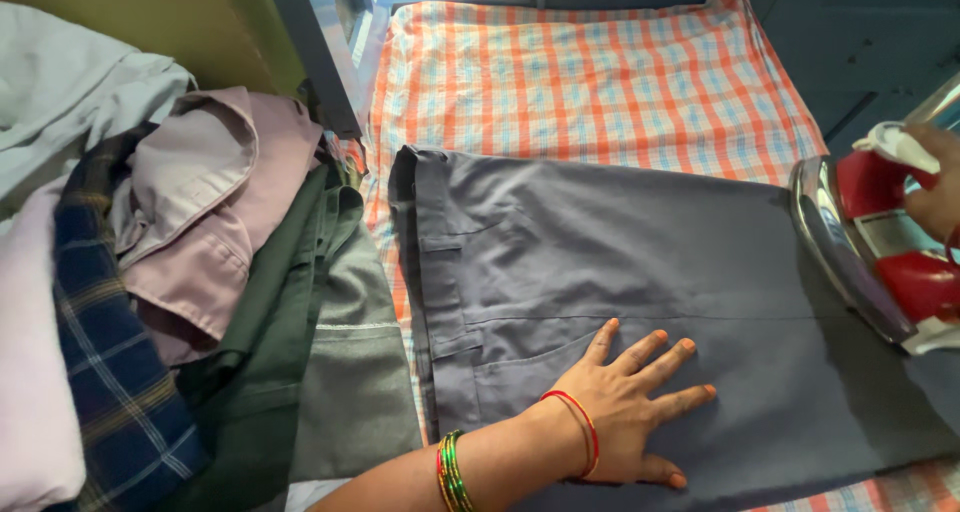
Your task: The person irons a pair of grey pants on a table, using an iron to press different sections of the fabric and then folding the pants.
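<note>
Near the front edge of the orange-and-blue checked cloth (600, 72) that covers the ironing surface, the left hand (625, 412) lies flat with fingers spread wide, palm pressing on a pair of grey woven trousers (640, 262); it grips nothing. Red thread bands circle its wrist and green-and-gold bangles sit further up the forearm. The trousers lie spread across the cloth with their long axis running left to right: the waistband, with belt loops and a slanted pocket opening, points to the left edge, and the legs run off toward the right.

At the right edge, the right hand (935, 187) is only partly in view, curled around the handle of a red-and-white electric iron (880, 242) with a shiny metal soleplate. The iron stands tipped up on the trouser leg, its soleplate facing left toward the waistband.

Left of the checked cloth, a heap of other clothes (170, 272) is piled: a dark green garment just beside the waistband, a pale mauve shirt, a navy plaid piece, and a pale grey one at the far left corner.
</note>
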